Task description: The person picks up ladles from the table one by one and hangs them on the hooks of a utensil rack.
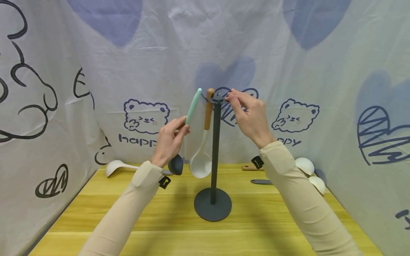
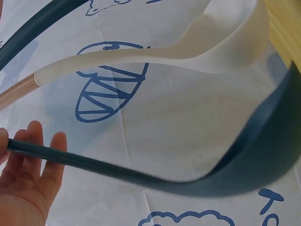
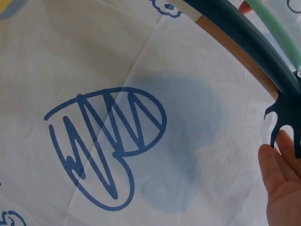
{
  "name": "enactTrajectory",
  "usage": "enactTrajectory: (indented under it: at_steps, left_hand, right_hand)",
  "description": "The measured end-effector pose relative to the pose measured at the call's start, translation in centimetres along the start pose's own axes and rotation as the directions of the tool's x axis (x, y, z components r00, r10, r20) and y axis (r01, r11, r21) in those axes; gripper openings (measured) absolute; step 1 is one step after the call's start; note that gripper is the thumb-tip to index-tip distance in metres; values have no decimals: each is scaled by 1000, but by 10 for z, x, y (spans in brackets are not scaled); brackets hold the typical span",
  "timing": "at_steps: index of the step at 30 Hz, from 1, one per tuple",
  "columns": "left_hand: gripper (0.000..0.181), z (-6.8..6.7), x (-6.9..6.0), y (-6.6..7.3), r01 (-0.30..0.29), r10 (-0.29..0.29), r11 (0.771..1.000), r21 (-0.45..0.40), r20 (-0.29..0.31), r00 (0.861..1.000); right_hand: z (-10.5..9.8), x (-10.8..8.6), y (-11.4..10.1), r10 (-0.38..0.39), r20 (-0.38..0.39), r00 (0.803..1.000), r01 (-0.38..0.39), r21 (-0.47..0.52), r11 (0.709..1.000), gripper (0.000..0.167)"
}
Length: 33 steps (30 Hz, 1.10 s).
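In the head view my left hand (image 1: 171, 138) pinches a ladle by its mint-green handle (image 1: 193, 106); the ladle's dark bowl (image 2: 263, 155) hangs below. The handle's tip is beside the top of a dark utensil stand (image 1: 215, 153), left of its hooks. From one hook hangs a white ladle (image 1: 201, 165) with a wooden handle (image 1: 208, 113). My right hand (image 1: 251, 115) is at the top on the other side, thumb and fingertips at a hook (image 3: 282, 110). In the right wrist view its fingers (image 3: 270, 165) meet the prongs from below.
A white ladle (image 1: 116, 166) lies at the table's back left. Behind my right forearm, a brown handle (image 1: 251, 168), a grey handle (image 1: 261, 181) and white ladle bowls (image 1: 305, 165) lie on the wooden table (image 1: 153, 220). Printed cloth (image 1: 179, 42) encloses the back and sides.
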<state>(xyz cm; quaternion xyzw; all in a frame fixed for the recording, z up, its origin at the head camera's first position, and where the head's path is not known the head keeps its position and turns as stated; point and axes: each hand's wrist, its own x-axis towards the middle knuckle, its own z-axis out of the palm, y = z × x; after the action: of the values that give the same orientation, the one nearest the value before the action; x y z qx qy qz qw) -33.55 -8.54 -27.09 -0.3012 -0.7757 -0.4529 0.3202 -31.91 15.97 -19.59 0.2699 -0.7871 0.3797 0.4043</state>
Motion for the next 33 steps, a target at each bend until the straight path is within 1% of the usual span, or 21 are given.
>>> enactTrajectory:
  at_steps: [4,11,18,26,33]
  left_hand:
    - [30,1,1,1,-5,5,1000,-15,9,1000]
    - [30,0,2,1,1,-1,1000,-13,9,1000]
    - [29,0,1,1,21,-21,1000,3,22,1000]
    - [30,4,-1,2,21,-21,1000,-1,33,999]
    - [30,5,-3,1,25,-25,1000,-3,30,999]
  right_hand:
    - [-1,1,0,-5,5,1000,6,-8,1000,34]
    - [0,2,1,-12,1,1000,12,-8,1000,34]
    - [1,0,-2,-1,-1,1000,1,4,1000,33]
    - [2,0,-1,4,-6,1000,-4,8,1000,32]
    - [2,0,-2,1,-11,1000,-1,5,1000,32]
